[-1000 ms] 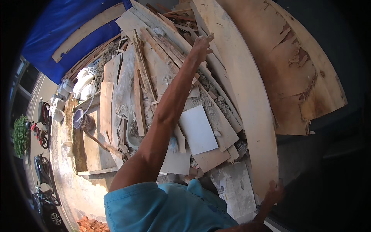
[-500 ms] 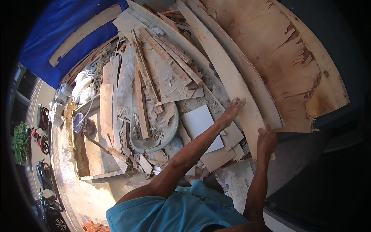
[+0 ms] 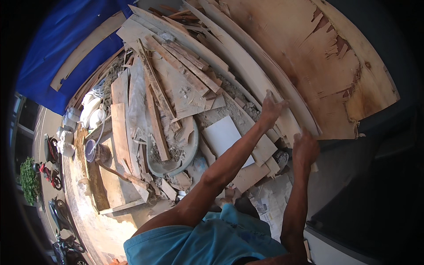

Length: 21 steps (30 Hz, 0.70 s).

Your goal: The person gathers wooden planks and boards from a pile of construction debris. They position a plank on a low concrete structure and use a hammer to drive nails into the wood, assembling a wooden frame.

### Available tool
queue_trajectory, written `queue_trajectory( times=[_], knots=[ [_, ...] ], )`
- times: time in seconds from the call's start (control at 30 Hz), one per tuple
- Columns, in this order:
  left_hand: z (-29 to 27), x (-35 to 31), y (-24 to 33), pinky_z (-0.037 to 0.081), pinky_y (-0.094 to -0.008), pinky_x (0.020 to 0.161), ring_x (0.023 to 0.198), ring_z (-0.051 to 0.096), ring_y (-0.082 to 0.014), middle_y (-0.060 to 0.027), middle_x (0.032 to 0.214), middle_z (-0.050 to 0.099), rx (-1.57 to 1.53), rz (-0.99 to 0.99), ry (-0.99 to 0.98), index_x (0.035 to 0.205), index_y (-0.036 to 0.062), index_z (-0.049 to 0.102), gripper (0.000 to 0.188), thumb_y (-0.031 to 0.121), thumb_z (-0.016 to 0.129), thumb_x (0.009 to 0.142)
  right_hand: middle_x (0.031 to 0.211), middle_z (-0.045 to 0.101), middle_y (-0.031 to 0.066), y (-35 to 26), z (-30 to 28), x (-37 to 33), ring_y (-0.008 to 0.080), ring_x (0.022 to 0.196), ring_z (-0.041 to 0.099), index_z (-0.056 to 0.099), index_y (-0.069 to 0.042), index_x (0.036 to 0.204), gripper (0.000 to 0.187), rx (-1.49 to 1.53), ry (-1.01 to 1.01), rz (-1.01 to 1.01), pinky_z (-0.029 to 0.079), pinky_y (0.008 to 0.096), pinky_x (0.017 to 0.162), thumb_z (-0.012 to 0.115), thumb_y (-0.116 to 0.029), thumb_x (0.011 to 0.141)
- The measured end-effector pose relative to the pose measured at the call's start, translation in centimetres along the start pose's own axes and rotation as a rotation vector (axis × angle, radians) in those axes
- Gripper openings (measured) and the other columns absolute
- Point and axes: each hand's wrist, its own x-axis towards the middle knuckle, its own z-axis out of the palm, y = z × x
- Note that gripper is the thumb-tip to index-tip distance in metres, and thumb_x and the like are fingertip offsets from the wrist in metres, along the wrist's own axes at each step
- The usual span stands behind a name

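A long, narrow plywood strip (image 3: 244, 62) runs from the far side toward me, standing partly on edge beside other upright boards. My left hand (image 3: 271, 111) grips it partway along, thumb raised and fingers over the wood. Close to its near end, my right hand (image 3: 305, 148) is closed around the edge. Right behind the strip, a large plywood sheet (image 3: 304, 57) leans with a torn, splintered face. Below my left forearm lies a flat white panel (image 3: 227, 140) among the scraps.
Loose timber (image 3: 154, 95) and rubble cover the ground ahead. A grey-green basin (image 3: 189, 160) holds debris. Leftward are a bucket (image 3: 91, 151), white sacks (image 3: 92, 112) and a blue tarp (image 3: 37, 66). Motorbikes (image 3: 57, 212) stand farther left. A dark surface (image 3: 375, 190) lies at the right.
The plywood strip has shifted right, closer to the leaning boards, and turned more on edge. My left hand has moved up and its thumb has lifted. My right hand has risen slightly.
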Motion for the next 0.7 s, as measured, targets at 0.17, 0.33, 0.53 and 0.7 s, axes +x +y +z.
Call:
queue_trajectory(
  times=[0.17, 0.33, 0.53, 0.7],
  knots=[
    [1.1, 1.0, 1.9, 0.044, -0.0568, 0.098, 0.114, 0.06, -0.0331, -0.0259, 0.114, 0.064, 0.059, -0.015, -0.024, 0.14, -0.0211, -0.004, 0.099, 0.018, 0.068, 0.085, 0.091, 0.068, 0.0107, -0.1, -0.6, 1.9, 0.0299, 0.083, 0.067, 0.065, -0.008, 0.098, 0.016, -0.015, 0.02, 0.046, 0.053, 0.0418, 0.069, 0.062, -0.017, 0.085],
    [-0.3, 4.7, 1.0, 0.046, -0.0564, 0.098, 0.119, 0.054, -0.0399, -0.0308, 0.123, 0.056, 0.042, 0.001, -0.034, 0.137, -0.0254, -0.001, 0.102, 0.021, 0.071, 0.082, 0.085, 0.066, 0.0105, -0.5, 0.7, 4.0, 0.0307, 0.081, 0.066, 0.065, -0.008, 0.098, 0.016, 0.002, 0.145, -0.062, 0.053, 0.0405, 0.068, 0.064, -0.012, 0.083],
    [-1.0, 6.4, 1.9, 0.055, -0.0475, 0.09, 0.126, 0.041, -0.0487, -0.0388, 0.127, 0.044, 0.012, 0.004, 0.046, 0.141, -0.0216, 0.005, 0.107, 0.025, 0.075, 0.075, 0.096, 0.059, 0.014, -0.2, 1.8, 5.5, 0.0305, 0.091, 0.062, 0.062, -0.005, 0.11, 0.026, 0.099, 0.229, -0.274, 0.053, 0.0397, 0.069, 0.058, -0.001, 0.084],
    [-1.2, 7.7, 0.8, 0.056, -0.0436, 0.089, 0.125, 0.043, -0.0467, -0.0347, 0.135, 0.038, 0.026, -0.008, 0.058, 0.143, -0.019, 0.006, 0.102, 0.021, 0.073, 0.077, 0.107, 0.054, 0.0106, 1.2, 0.0, 4.0, 0.0282, 0.102, 0.056, 0.059, -0.008, 0.118, 0.038, 0.058, 0.205, -0.29, 0.049, 0.0406, 0.081, 0.062, -0.001, 0.081]
  ],
)
